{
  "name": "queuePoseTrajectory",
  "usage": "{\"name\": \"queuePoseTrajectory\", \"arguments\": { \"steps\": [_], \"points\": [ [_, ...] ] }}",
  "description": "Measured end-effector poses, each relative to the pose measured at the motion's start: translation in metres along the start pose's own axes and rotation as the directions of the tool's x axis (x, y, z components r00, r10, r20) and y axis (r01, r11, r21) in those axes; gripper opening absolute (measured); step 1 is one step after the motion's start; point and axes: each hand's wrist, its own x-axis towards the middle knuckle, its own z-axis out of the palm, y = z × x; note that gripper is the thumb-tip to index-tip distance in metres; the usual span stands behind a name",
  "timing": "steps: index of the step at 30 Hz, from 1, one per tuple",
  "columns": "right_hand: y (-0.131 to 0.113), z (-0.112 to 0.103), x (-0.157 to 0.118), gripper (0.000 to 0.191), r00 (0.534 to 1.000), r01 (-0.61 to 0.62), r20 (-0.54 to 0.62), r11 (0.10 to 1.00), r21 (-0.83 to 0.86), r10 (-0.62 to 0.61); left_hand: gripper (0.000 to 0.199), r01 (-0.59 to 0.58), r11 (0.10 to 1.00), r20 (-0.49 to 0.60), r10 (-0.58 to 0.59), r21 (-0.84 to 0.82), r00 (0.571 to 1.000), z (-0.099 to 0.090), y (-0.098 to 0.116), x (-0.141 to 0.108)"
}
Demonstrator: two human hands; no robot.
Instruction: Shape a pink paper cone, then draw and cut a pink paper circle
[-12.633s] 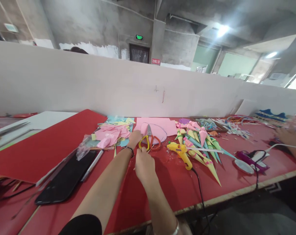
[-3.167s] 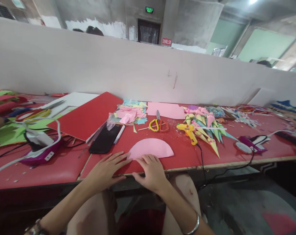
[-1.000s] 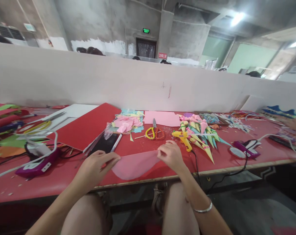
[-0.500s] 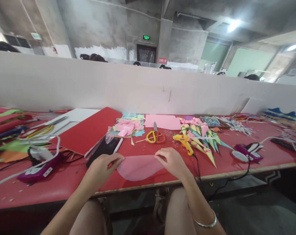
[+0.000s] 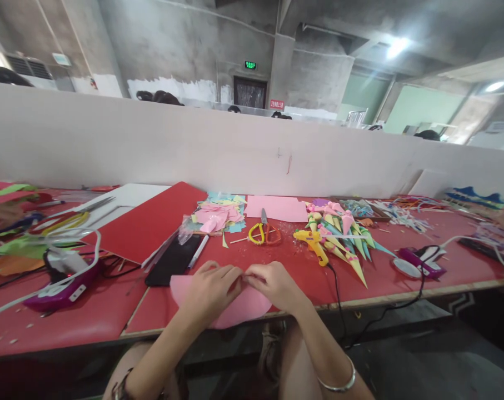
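Observation:
A pink half-round sheet of paper [image 5: 239,311] lies at the front edge of the red table [image 5: 151,311], its rounded side toward me. My left hand [image 5: 216,286] pinches its straight upper edge near the middle and covers part of the sheet. Close beside it, my right hand [image 5: 270,280] has its fingers closed on the same edge. The fingertips of both hands nearly meet there. Beyond the hands lie scissors [image 5: 263,230] with yellow and orange handles. To the right is a yellow glue gun [image 5: 314,244].
Paper cones [image 5: 347,236] are piled at the right. Paper pieces [image 5: 218,214] and a pink sheet [image 5: 277,208] lie at the back. At the left are a black phone [image 5: 172,261], a red board [image 5: 151,228] and a purple power strip [image 5: 64,286]. A white partition [image 5: 193,144] stands behind.
My hands have come together from the sheet's two ends to the middle of its straight edge. The sheet has shifted left and closer to me. A blurred hand has appeared at the far left.

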Motion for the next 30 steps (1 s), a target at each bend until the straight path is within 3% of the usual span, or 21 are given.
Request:
{"name": "queuePoseTrajectory", "arguments": {
  "steps": [5,9,13,16,21,24,27,30],
  "points": [
    [0.011,-0.014,-0.009,0.026,0.998,-0.046,0.035,0.994,0.099,0.042,0.025,-0.043,0.995,-0.029,0.046,0.084,0.999,-0.005,-0.007,-0.011],
    [0.027,-0.034,-0.022,0.026,0.996,-0.08,0.044,0.985,0.149,0.075,0.027,-0.063,0.993,0.028,0.061,0.098,0.998,-0.015,-0.035,-0.022],
    [0.039,-0.045,-0.031,0.026,0.99,-0.137,-0.012,0.985,0.103,0.139,0.026,0.082,0.977,0.076,-0.099,0.196,0.992,-0.021,-0.058,-0.023],
    [0.039,-0.042,-0.031,0.027,0.993,-0.113,-0.003,0.989,0.091,0.114,0.023,0.196,0.979,0.086,-0.199,0.05,0.976,-0.022,-0.049,-0.008],
    [0.029,-0.036,-0.019,0.026,1.0,0.004,0.001,0.995,0.104,-0.004,0.022,0.042,0.976,0.192,0.0,-0.215,0.981,-0.013,-0.014,0.016],
    [0.021,-0.034,-0.011,0.021,0.996,0.086,-0.013,0.991,-0.097,-0.088,0.026,0.03,0.972,0.257,0.032,-0.234,0.966,-0.006,-0.005,0.013],
    [0.01,-0.023,-0.006,0.016,0.979,0.185,-0.013,0.916,-0.356,-0.203,0.033,0.052,0.975,0.258,0.006,-0.216,0.966,-0.001,-0.002,0.006],
    [0.0,-0.007,-0.005,0.015,0.969,0.19,-0.061,0.877,-0.441,-0.24,0.034,0.109,0.965,0.236,-0.051,-0.239,0.97,0.001,0.002,0.003]
  ]
}}
